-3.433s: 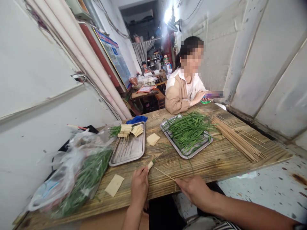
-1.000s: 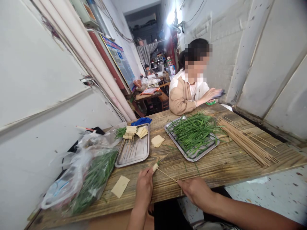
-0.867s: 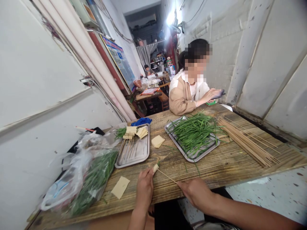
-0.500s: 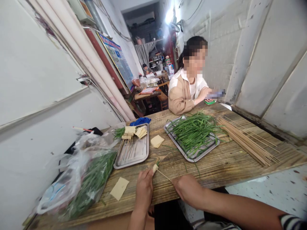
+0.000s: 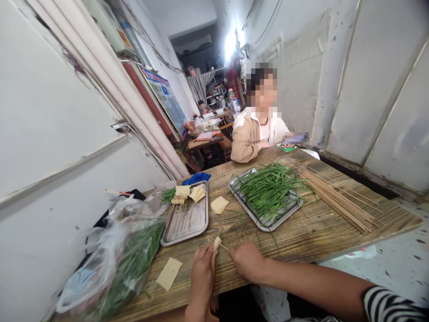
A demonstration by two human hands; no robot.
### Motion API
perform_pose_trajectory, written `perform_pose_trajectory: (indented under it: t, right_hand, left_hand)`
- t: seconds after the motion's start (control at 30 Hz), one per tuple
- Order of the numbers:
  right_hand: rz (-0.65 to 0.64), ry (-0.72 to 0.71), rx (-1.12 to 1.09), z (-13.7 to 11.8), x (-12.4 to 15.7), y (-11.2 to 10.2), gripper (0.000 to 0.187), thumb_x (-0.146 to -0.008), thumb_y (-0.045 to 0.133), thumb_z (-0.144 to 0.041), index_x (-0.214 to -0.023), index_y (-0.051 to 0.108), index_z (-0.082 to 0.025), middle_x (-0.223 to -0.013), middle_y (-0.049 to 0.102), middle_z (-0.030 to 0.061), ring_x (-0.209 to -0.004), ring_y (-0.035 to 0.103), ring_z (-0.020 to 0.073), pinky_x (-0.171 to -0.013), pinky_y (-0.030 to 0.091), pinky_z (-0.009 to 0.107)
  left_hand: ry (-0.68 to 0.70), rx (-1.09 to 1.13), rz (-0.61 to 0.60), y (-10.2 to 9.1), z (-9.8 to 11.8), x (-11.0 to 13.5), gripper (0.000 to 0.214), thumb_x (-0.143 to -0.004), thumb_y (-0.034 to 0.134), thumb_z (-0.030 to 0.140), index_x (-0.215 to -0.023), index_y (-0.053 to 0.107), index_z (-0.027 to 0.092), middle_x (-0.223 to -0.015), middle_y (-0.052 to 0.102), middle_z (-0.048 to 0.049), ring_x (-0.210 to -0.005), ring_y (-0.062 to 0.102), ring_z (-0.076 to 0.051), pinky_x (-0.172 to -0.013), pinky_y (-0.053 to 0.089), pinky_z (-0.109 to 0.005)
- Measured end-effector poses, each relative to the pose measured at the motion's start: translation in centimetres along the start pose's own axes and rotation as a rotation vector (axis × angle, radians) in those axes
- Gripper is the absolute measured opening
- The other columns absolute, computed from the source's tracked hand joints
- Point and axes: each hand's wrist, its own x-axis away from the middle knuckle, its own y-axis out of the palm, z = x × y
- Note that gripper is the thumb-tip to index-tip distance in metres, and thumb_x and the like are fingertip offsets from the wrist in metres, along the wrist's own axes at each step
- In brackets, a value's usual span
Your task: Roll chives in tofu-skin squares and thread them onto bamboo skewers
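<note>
Head view: wooden table (image 5: 311, 241), the work surface, extending from the lower left to the right of the frame. Its far side is occupied by a seated person (image 5: 246, 138) in a tan-and-white jacket. At near left lies a clear plastic bag (image 5: 97, 268) containing long green leaves (image 5: 134, 264). Right of centre, a metal tray (image 5: 291, 205) carries a heap of green stalks (image 5: 268, 190), a few overhanging the rim; just to its right lies a bundle of wooden sticks (image 5: 342, 201). Left of centre, a second metal tray (image 5: 196, 219) bears skewered rolls (image 5: 182, 191) in its far part, with folded sheets (image 5: 197, 193) beside them. Left hand (image 5: 203, 268) and right hand (image 5: 248, 260) are positioned over the near part of the table, close together but apart. A single pale sheet (image 5: 169, 274) lies flat to the left of the left hand; a crumpled blue item (image 5: 196, 178) lies behind the second tray, and a small stack of sheets (image 5: 219, 205) between the trays. Pale roll (image 5: 217, 243), green at its far end: gripped between thumb and fingers of the left hand. Thin stick (image 5: 224, 247): crosses the roll, projecting on both sides, its right end pinched in the curled right hand.
</note>
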Motion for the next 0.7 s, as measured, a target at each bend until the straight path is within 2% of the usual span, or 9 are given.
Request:
perform_pose_trajectory:
  t: [0.1, 0.2, 0.37, 0.43, 0.5, 0.6, 0.7]
  right_hand:
    - [-0.006, -0.006, -0.011, 0.3, 0.6, -0.2, 0.026, -0.078, 0.049, -0.01, -0.101, 0.061, -0.008, -0.086, 0.07, 0.0164, -0.077, 0.067, 0.0242, -0.062, 0.045, 0.028]
    - [0.017, 0.017, 0.007, 1.1, 1.0, -0.7, 0.027, -0.075, 0.049, -0.008, -0.101, 0.06, -0.009, -0.083, 0.07, 0.0149, -0.075, 0.067, 0.0255, -0.061, 0.045, 0.029]
    - [0.13, 0.146, 0.116, 3.3, 0.3, -1.7, 0.031, -0.08, 0.045, -0.006, -0.108, 0.057, -0.008, -0.076, 0.069, 0.0152, -0.072, 0.068, 0.0231, -0.058, 0.044, 0.025]
    - [0.14, 0.2, 0.169, 4.2, -0.3, -2.2, 0.032, -0.081, 0.044, -0.005, -0.111, 0.056, -0.007, -0.074, 0.069, 0.0154, -0.071, 0.069, 0.0226, -0.057, 0.044, 0.024]
    - [0.115, 0.221, 0.211, 5.2, -0.9, -2.8, 0.028, -0.083, 0.043, -0.006, -0.105, 0.06, -0.008, -0.075, 0.069, 0.0164, -0.072, 0.069, 0.0236, -0.058, 0.045, 0.025]
    - [0.102, 0.19, 0.224, 7.0, -2.6, -4.7, 0.024, -0.087, 0.043, -0.011, -0.086, 0.066, -0.01, -0.076, 0.069, 0.0176, -0.074, 0.068, 0.0247, -0.062, 0.046, 0.028]
    - [0.181, 0.092, 0.223, 8.8, -5.9, -6.8, 0.026, -0.088, 0.042, -0.014, -0.085, 0.067, -0.01, -0.085, 0.068, 0.0173, -0.081, 0.066, 0.0242, -0.069, 0.045, 0.03]
  left_hand:
    - [-0.005, 0.002, -0.041, -0.2, 0.5, -0.1, 0.025, -0.09, 0.044, 0.024, -0.101, 0.066, 0.019, -0.092, 0.069, -0.0067, -0.082, 0.062, -0.019, -0.076, 0.051, -0.036]
    - [-0.021, 0.031, -0.073, -0.2, 1.8, -1.4, 0.025, -0.091, 0.041, 0.019, -0.104, 0.063, 0.018, -0.093, 0.067, -0.0067, -0.083, 0.06, -0.019, -0.077, 0.05, -0.035]
    - [-0.059, 0.084, -0.056, 1.8, 4.2, -6.9, 0.026, -0.091, 0.038, 0.017, -0.099, 0.063, 0.016, -0.091, 0.065, -0.0094, -0.085, 0.058, -0.022, -0.078, 0.049, -0.04]
    - [-0.063, 0.142, -0.066, 3.1, 4.4, -8.9, 0.026, -0.091, 0.04, 0.018, -0.097, 0.064, 0.017, -0.091, 0.066, -0.0095, -0.086, 0.06, -0.022, -0.079, 0.05, -0.039]
    - [-0.061, 0.189, -0.066, 4.2, 4.1, -9.9, 0.022, -0.089, 0.045, 0.018, -0.096, 0.066, 0.019, -0.092, 0.068, -0.008, -0.087, 0.062, -0.021, -0.079, 0.052, -0.036]
    - [-0.105, 0.228, -0.026, 5.0, 2.9, -9.0, 0.027, -0.085, 0.052, 0.019, -0.109, 0.063, 0.018, -0.104, 0.069, -0.0086, -0.095, 0.064, -0.022, -0.084, 0.054, -0.037]
    - [-0.263, 0.23, 0.064, 4.3, 1.7, -6.0, 0.035, -0.086, 0.05, 0.024, -0.12, 0.057, 0.016, -0.113, 0.067, -0.011, -0.102, 0.064, -0.022, -0.088, 0.053, -0.039]
